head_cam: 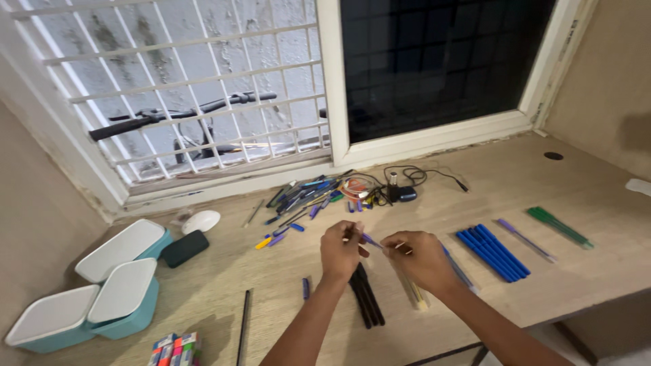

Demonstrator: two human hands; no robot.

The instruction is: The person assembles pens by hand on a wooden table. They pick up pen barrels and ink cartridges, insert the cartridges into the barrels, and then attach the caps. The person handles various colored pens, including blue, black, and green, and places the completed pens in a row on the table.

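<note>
My left hand (341,249) and my right hand (419,256) meet over the middle of a wooden desk (583,285). Together they pinch a thin purple pen (370,239), each hand on one end. Below the left hand lie a few black pens (366,298). Under the right hand sits a group of yellowish pens (415,295). A small purple cap (306,287) lies left of the black pens.
Sorted groups lie to the right: blue pens (493,252), a purple pen (525,239), green pens (559,226). A mixed heap of pens and caps (305,200) and a cabled charger (401,190) sit by the window. Teal lidded boxes (122,288), a dark phone (184,248) and an eraser pack (173,349) are at left.
</note>
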